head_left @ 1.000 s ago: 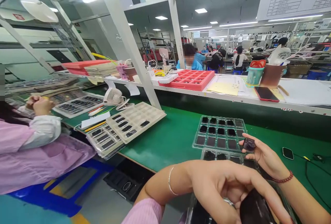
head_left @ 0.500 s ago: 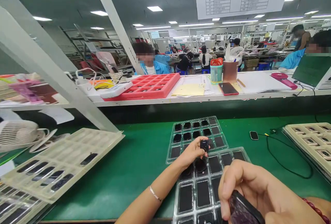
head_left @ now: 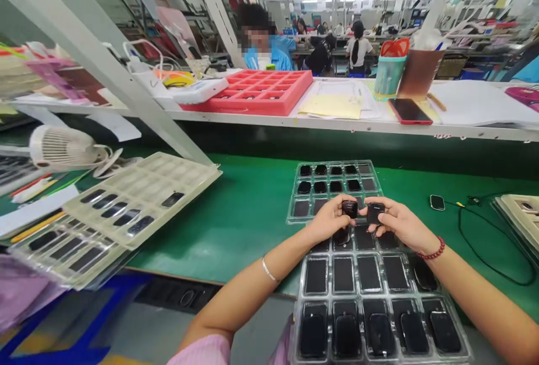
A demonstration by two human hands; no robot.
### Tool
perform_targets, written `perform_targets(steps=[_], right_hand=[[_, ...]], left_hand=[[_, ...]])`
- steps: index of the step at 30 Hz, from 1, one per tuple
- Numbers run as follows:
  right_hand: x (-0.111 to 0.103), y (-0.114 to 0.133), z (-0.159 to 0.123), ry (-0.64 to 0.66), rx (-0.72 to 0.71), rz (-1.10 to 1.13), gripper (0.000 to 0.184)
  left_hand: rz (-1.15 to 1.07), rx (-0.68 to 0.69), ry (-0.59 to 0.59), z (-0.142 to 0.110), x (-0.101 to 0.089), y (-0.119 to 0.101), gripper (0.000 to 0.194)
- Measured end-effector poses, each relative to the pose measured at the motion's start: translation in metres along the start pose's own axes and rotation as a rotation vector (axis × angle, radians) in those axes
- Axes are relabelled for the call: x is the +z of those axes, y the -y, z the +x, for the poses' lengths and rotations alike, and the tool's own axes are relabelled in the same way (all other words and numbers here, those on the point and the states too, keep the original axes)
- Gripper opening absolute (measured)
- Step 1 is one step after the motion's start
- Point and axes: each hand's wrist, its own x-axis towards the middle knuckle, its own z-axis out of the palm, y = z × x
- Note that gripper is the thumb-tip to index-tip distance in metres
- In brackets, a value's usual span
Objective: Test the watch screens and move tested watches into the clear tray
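My left hand (head_left: pixel 330 219) pinches a small dark square device (head_left: pixel 350 208) between fingers and thumb. My right hand (head_left: pixel 398 223) holds a matching dark square device (head_left: pixel 374 213). The two devices nearly touch above the join of two clear plastic trays. The nearer tray (head_left: pixel 320 296) holds rows of black rectangular pieces in its cells. The farther tray (head_left: pixel 337 163) has smaller dark pieces in most cells. Another dark piece (head_left: pixel 341 236) lies just under my left hand, partly hidden by it.
A beige tray (head_left: pixel 138 191) with black pieces stands on the green bench mat (head_left: pixel 248 224) at left, beside a small white fan (head_left: pixel 63 149). A phone (head_left: pixel 437 202) and black cable lie at right. Above, a shelf holds a red tray (head_left: pixel 261 92). Co-workers sit beyond.
My hands have come together above the trays, with my right hand rising from the bottom edge. The view has tilted downward, bringing the nearer tray fully into sight.
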Motion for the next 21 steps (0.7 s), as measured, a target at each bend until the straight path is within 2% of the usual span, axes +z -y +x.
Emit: perform_targets(steps=[4,7,11,14,16,18,20,21], right_hand=[[-0.012,-0.017,0.003,-0.018,-0.008,-0.120,0.043],[-0.013,-0.018,0.000,-0.003,-0.028,-0.159,0.042],[-0.014,-0.021,0.004,-0.049,-0.032,-0.221,0.031],[-0.011,-0.019,0.005,-0.055,-0.032,-0.223,0.032],[-0.008,-0.008,-0.001,-0.009,-0.022,-0.116,0.045],[-0.005,0.010,-0.020,0.065,-0.020,0.028,0.062],[-0.004,0.030,-0.051,0.116,-0.025,0.111,0.063],[-0.004,0.040,-0.070,0.083,0.003,0.134,0.063]], left_hand=[[-0.009,-0.006,0.018,-0.001,0.001,0.002,0.050],[0.018,0.013,0.016,-0.002,0.001,0.001,0.044],[0.065,0.022,0.012,-0.003,0.002,0.002,0.029],[0.072,0.001,0.018,-0.003,0.002,-0.001,0.030],[-0.004,0.000,0.059,-0.006,0.000,-0.013,0.040],[-0.136,0.011,0.158,-0.016,-0.002,-0.034,0.056],[-0.245,0.012,0.286,-0.039,-0.007,-0.060,0.062],[-0.282,0.015,0.334,-0.057,-0.010,-0.072,0.062]])
